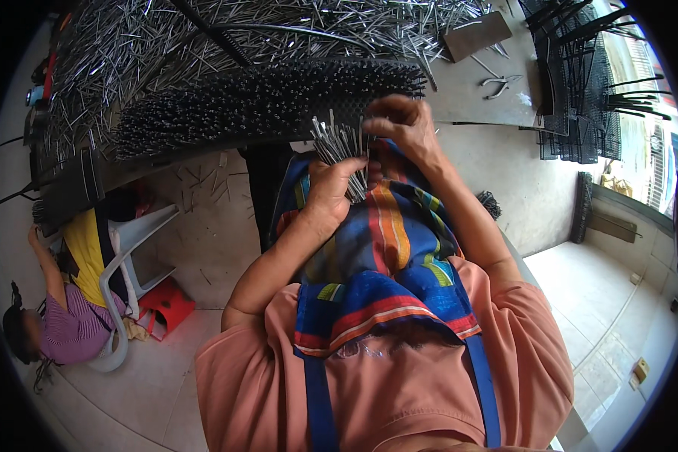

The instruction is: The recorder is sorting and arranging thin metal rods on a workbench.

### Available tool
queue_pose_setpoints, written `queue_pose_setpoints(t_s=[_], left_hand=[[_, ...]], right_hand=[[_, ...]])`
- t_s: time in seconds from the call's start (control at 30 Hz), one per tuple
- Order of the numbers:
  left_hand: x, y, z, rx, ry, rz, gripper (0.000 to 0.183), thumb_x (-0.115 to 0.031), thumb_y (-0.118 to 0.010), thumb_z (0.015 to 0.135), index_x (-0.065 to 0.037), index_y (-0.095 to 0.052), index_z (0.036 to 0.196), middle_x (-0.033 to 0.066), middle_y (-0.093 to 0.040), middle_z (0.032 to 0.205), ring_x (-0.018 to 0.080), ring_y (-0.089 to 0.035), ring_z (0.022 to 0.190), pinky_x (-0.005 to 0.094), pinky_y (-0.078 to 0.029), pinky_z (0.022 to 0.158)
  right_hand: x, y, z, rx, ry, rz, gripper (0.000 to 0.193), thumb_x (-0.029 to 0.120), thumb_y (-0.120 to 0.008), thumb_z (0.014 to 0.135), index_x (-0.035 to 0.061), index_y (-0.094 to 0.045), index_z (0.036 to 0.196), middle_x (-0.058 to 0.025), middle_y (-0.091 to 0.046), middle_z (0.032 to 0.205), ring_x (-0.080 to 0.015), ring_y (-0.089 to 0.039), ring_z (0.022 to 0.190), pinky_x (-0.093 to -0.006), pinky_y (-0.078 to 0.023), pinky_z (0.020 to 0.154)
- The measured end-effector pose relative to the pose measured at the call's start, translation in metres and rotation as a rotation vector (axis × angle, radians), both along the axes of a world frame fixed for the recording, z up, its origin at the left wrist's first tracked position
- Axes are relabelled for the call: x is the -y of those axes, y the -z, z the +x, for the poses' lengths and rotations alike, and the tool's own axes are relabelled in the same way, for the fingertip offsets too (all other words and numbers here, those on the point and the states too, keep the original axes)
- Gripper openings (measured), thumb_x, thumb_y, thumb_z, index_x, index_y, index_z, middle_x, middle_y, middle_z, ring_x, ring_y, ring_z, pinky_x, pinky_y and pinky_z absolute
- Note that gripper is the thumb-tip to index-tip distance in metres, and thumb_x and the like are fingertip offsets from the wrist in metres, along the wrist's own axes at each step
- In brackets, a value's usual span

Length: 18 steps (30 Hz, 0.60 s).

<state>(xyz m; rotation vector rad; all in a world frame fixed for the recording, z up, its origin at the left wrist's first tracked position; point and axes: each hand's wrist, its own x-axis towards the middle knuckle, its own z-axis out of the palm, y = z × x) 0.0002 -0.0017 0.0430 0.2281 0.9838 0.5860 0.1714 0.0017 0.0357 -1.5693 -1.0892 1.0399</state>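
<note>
My left hand [328, 188] is closed round a bundle of thin silvery metal strips [333, 145], held upright above my striped, colourful apron [388, 218]. My right hand [408, 126] is just right of the bundle's upper ends, with its fingers curled and pinched together. A thin strip stands close to those fingertips, but whether they grip it is hard to make out. Directly beyond both hands lies a long black holder [264, 98], packed with many upright dark pins. Its right part, near my right hand, shows a black honeycomb surface with fewer pins.
A heap of loose metal strips [128, 53] covers the worktable behind the holder. Pliers [497, 86] and a brown plate [477, 36] lie at the right. Black mesh panels [580, 113] hang farther right. Another person [75, 320] sits on a plastic chair [120, 264] at left, beside a red box [169, 307].
</note>
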Motion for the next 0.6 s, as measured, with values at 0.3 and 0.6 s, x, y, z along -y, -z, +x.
queue_pose_setpoints(t_s=[0.3, 0.6], left_hand=[[0.011, 0.016, -0.003, -0.071, 0.036, 0.3, 0.03, 0.014, -0.062, 0.073, 0.004, -0.065, 0.101, 0.0115, -0.069, 0.087, 0.0222, -0.07, 0.068, 0.0324, -0.061, 0.059], [0.007, 0.001, -0.008, -0.109, -0.019, 0.178, 0.018, 0.009, -0.062, 0.078, 0.004, -0.066, 0.095, 0.0151, -0.071, 0.085, 0.0227, -0.069, 0.067, 0.0327, -0.058, 0.058]], right_hand=[[0.014, -0.016, -0.007, -0.393, 0.07, -0.31, 0.007, 0.006, -0.072, 0.081, 0.0, -0.069, 0.082, 0.0011, -0.062, 0.068, -0.0048, -0.053, 0.063, -0.0228, -0.043, 0.055], [-0.027, 0.01, -0.005, 0.055, 0.241, 0.518, 0.007, -0.004, -0.071, 0.079, -0.0011, -0.07, 0.086, -0.001, -0.065, 0.08, -0.0067, -0.058, 0.072, -0.0195, -0.046, 0.064]])
